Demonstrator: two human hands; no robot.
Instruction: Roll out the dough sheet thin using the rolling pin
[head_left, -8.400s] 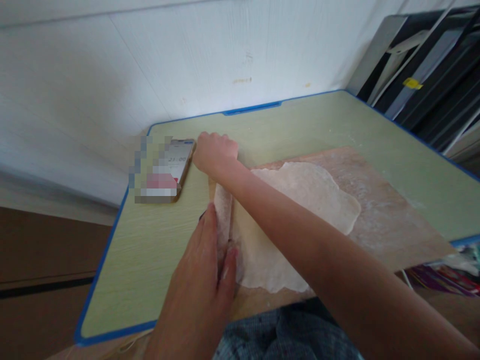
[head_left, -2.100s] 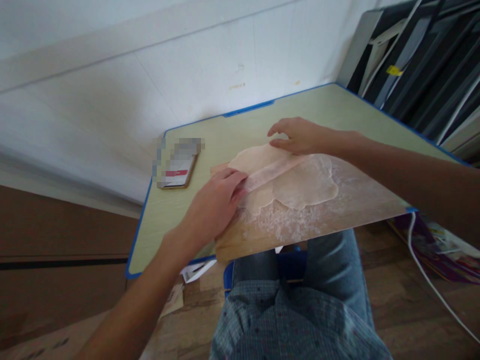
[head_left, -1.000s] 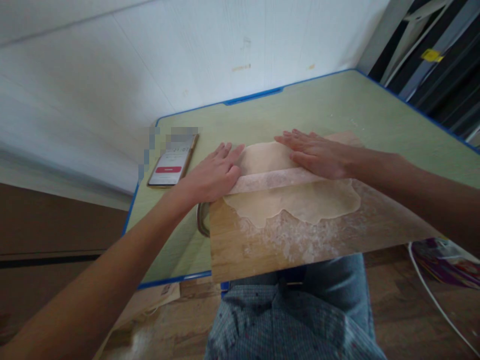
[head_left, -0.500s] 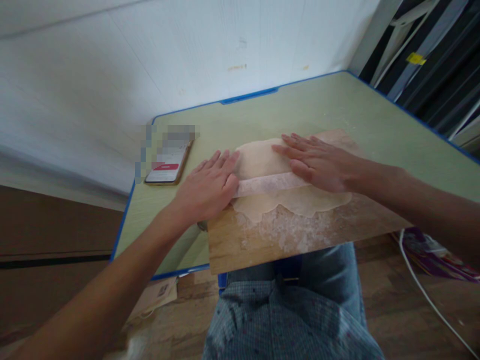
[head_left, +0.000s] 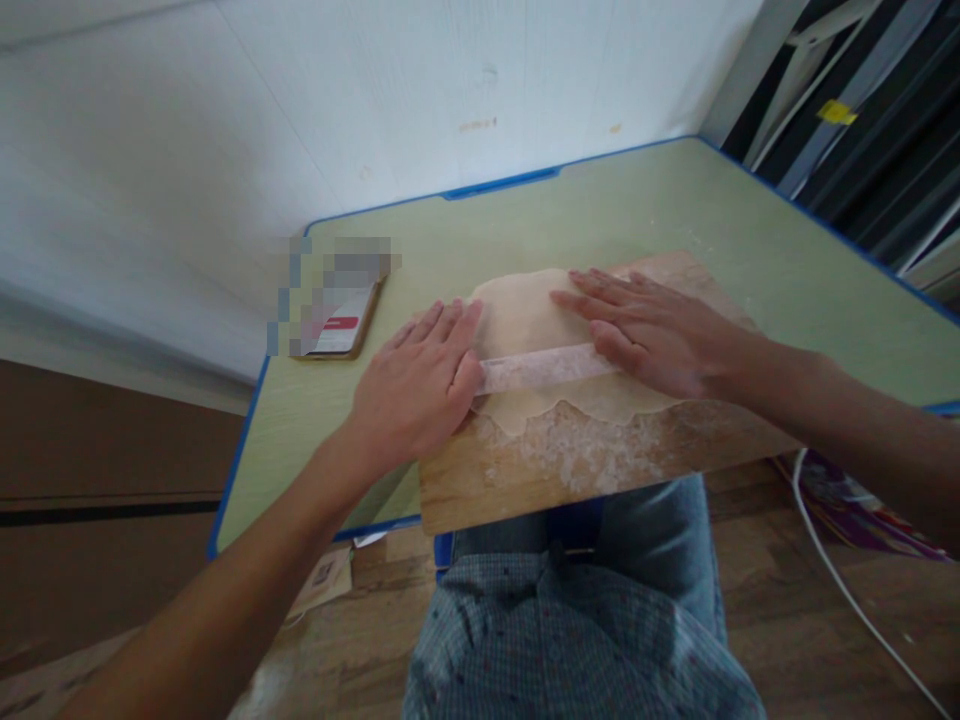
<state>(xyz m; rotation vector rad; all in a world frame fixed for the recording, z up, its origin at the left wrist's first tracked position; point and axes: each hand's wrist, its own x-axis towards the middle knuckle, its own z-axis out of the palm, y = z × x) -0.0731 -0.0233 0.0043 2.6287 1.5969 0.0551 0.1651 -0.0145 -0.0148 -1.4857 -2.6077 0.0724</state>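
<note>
A floury rolling pin (head_left: 536, 371) lies across a thin sheet of dough (head_left: 521, 303). My left hand (head_left: 424, 375) rests flat over the pin's left end, its fingers stretched out and pointing away from me. Over the right end lies my right hand (head_left: 649, 325), palm down with fingers extended, their tips above the dough's far right part. Both ends of the pin are hidden under my hands. The dough's near edge is wavy, and it lies on a wooden board (head_left: 465, 495) dusted with flour (head_left: 592, 450) along the front.
A phone (head_left: 341, 320) lies left of the board on the pale green table (head_left: 480, 235), which has a blue rim. A white wall (head_left: 450, 80) stands behind. The board overhangs the table's front, above my lap. A white cable (head_left: 840, 575) runs down at the right.
Both hands still lie flat on the rolling pin, with at most a slight shift. The whole view has moved slightly, so the table and board sit a little higher in the picture.
</note>
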